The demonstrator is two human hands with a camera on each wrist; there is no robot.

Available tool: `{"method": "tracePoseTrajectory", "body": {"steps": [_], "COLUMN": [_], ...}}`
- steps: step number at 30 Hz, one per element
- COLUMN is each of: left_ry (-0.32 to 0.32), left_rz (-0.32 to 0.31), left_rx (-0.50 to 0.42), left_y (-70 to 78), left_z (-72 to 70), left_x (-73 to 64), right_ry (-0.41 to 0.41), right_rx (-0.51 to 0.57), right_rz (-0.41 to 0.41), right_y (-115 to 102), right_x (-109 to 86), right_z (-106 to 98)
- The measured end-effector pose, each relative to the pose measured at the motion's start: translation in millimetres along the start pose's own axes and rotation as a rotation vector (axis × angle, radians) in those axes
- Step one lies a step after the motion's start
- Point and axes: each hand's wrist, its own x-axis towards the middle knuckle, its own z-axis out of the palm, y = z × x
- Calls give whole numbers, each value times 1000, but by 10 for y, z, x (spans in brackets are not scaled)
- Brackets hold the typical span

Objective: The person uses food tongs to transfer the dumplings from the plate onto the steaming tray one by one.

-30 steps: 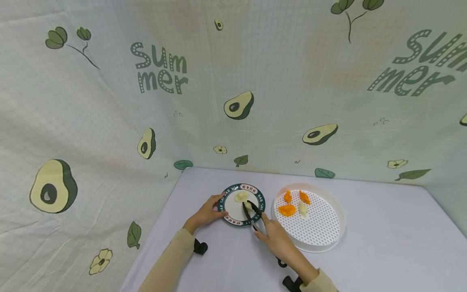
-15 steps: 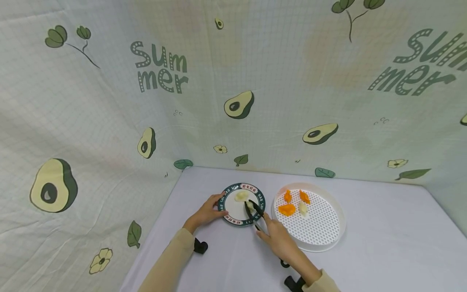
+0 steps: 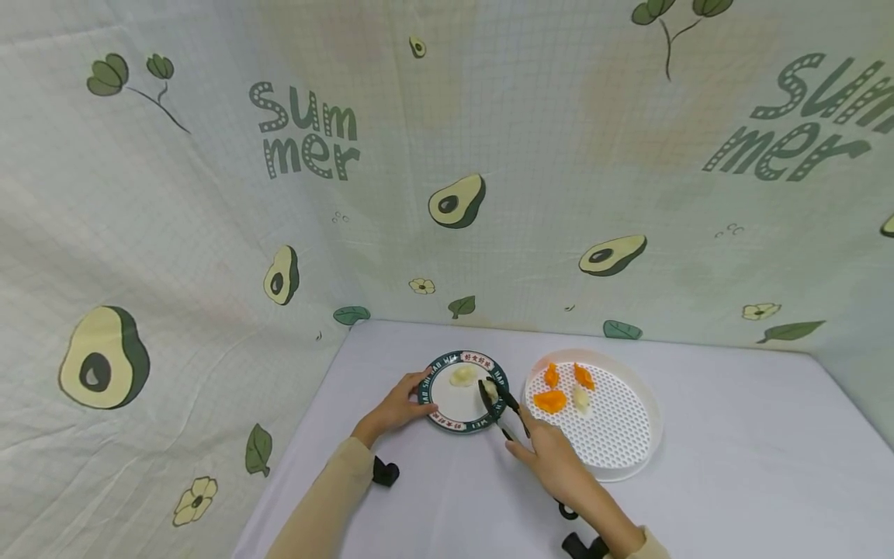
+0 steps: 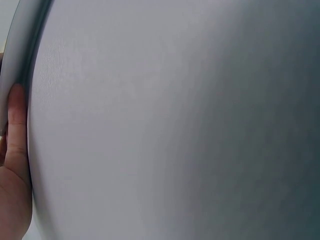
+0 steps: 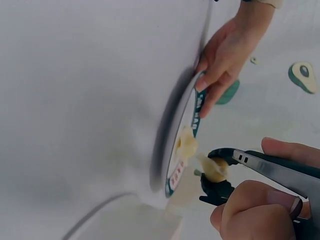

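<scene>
My left hand [image 3: 394,407] holds the left rim of a white plate [image 3: 454,404] with a dark green lettered border. In the right wrist view its thumb lies on the rim. My right hand [image 3: 559,462] grips black-tipped metal tongs [image 5: 270,167]. Between the tong tips is a pale yellow, lumpy food piece [image 5: 216,170], lifted off the plate near its right rim. Another pale yellow piece [image 3: 462,376] lies on the plate's far half. The left wrist view shows mostly pale, blurred surface, with part of the left hand [image 4: 17,165] at the plate edge.
A round white perforated tray [image 3: 615,435] sits to the right of the plate. On its left part lie several orange pieces [image 3: 549,401] and one pale yellow piece [image 3: 580,398]. A printed cloth [image 3: 524,233] hangs behind the white-covered table [image 3: 740,450].
My right hand has moved right with the tongs, and the pale yellow piece between their tips has shifted from near the plate's middle toward its right rim. The left hand stays on the plate.
</scene>
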Motion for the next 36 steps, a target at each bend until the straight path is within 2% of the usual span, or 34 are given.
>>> {"method": "tracePoseTrajectory", "body": {"steps": [5,8,14,24,31,36], "left_ry": [-4,0,2,10,8,10], "left_rz": [-15,-36,-40,-46,-47,-54], "left_rx": [-6,-15,1,-4,0,-12], "left_y": [0,13,32,5,-1,15], "left_z": [16,17,16,13,17,14], "left_x": [-4,-6,0,11,15,4], "right_ry": [29,30,29,94,97,73], "right_rx": [-19,-21,-53,-126,-166,-183], "right_rz": [-25,-28,-27,-69,-29,38], "right_y": [68,99,179,450,638,725], "right_x": [-115,-171,-284,-454,-534,-570], "right_z": [-146,-244,-444,-674,-764,-862]}}
